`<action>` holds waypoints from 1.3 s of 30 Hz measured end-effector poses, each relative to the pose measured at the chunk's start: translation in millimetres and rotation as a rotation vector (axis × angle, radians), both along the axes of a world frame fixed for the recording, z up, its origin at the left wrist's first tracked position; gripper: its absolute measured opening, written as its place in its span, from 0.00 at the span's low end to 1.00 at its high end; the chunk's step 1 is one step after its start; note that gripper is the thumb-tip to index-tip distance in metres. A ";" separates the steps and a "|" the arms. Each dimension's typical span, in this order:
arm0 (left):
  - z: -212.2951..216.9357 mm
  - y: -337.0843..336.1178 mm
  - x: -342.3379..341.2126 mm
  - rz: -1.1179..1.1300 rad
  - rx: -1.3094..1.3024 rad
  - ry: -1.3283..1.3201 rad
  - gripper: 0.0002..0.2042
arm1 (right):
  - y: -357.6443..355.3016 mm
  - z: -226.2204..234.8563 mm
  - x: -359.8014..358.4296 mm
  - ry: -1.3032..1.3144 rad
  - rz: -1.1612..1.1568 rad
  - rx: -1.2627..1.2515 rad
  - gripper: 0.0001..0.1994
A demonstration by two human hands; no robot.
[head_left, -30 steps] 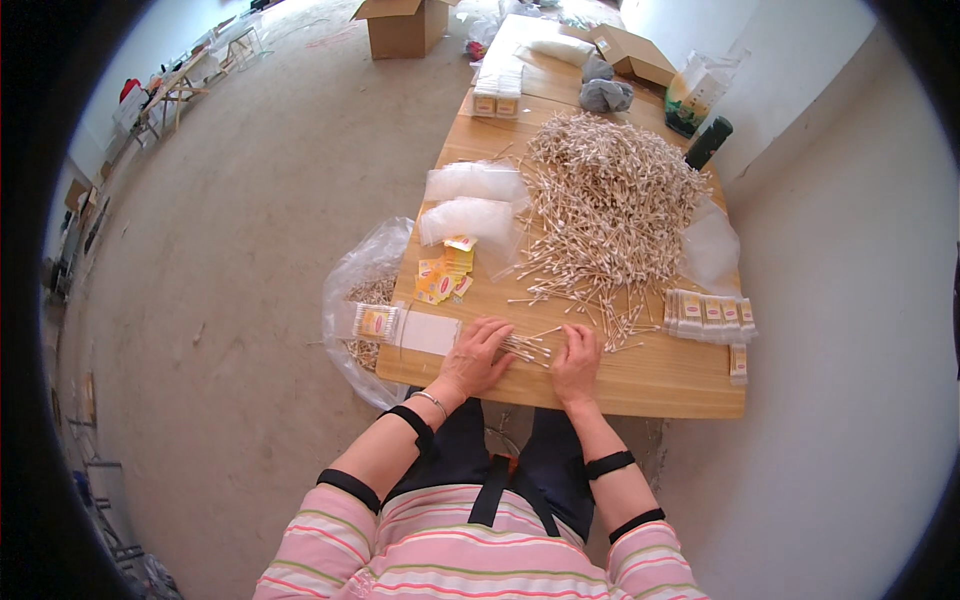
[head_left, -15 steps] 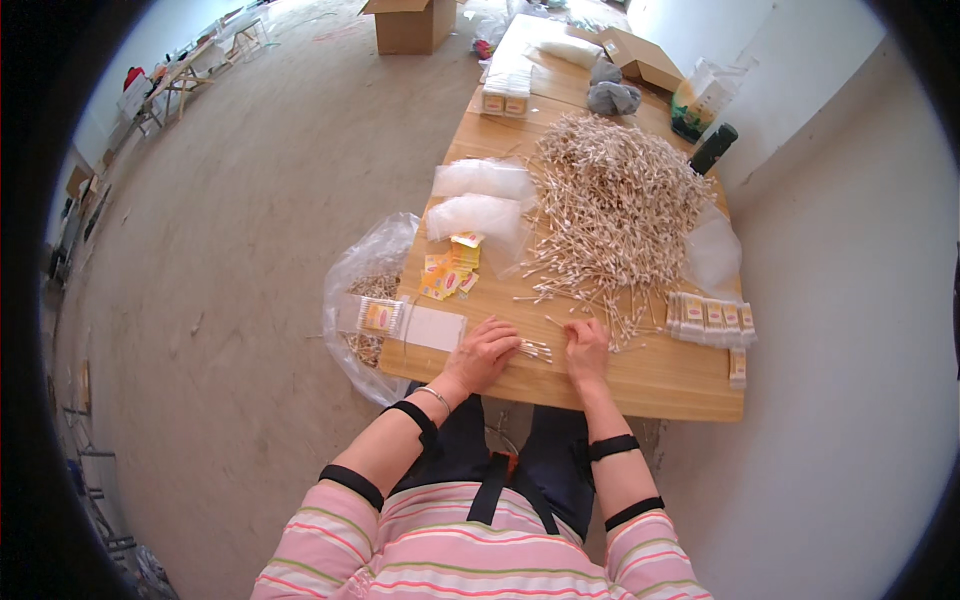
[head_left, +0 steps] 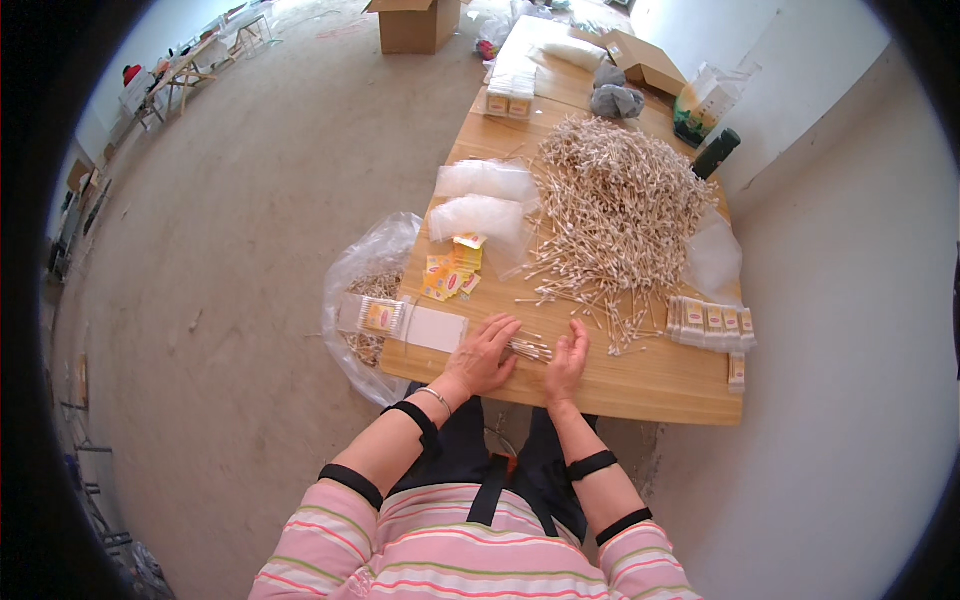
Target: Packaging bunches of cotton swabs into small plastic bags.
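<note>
1. at the near edge of the surface [head_left: 640, 385], the left hand [head_left: 487, 352] lies flat and spread and the right hand [head_left: 566, 358] stands edge-on, fingers loosely open; between them is a small bundle of cotton swabs [head_left: 528, 348], touched but not gripped.
2. judged from the layout, most work is left: one big loose swab heap [head_left: 620, 200] sits beyond.
3. done so far: one row of filled packs [head_left: 712, 322] on the right, about five, hard to count.
4. two clear bag piles [head_left: 482, 200] and one stack of yellow labels [head_left: 452, 280] wait on the left.
</note>
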State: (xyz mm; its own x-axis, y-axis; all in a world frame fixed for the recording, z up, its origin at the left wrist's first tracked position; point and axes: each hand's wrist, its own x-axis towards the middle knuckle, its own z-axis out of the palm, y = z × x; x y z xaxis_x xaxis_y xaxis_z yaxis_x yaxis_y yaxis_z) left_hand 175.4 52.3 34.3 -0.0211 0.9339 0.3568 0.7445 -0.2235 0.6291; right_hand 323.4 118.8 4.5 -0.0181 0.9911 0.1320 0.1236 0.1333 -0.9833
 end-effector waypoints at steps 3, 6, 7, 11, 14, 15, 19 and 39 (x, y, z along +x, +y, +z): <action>-4.3 0.1 -3.1 -0.030 -0.016 0.011 0.26 | -7.5 4.0 -20.0 0.046 0.070 -0.073 0.20; -8.2 1.7 -0.8 -0.038 -0.047 -0.050 0.25 | -6.4 5.1 -34.2 0.043 0.152 0.008 0.21; -8.8 1.2 -0.8 -0.033 -0.047 -0.049 0.25 | -6.9 8.4 -33.9 0.045 0.157 0.008 0.21; -11.2 2.5 -1.5 0.037 0.007 -0.146 0.22 | -10.9 8.6 -16.1 -0.499 0.254 0.325 0.25; -17.9 2.4 -5.8 0.160 0.067 -0.284 0.20 | -26.3 14.7 -15.2 -0.984 0.459 0.424 0.31; -17.9 3.6 -7.1 0.228 0.108 -0.349 0.18 | -29.4 18.6 -16.7 -1.153 0.596 0.362 0.35; -17.8 5.6 -7.7 0.265 0.056 -0.500 0.16 | -13.8 17.6 -23.2 -1.241 0.548 0.370 0.41; -23.4 -0.9 -3.4 0.385 0.023 -0.694 0.14 | -16.2 16.9 -4.5 -1.101 0.400 0.403 0.43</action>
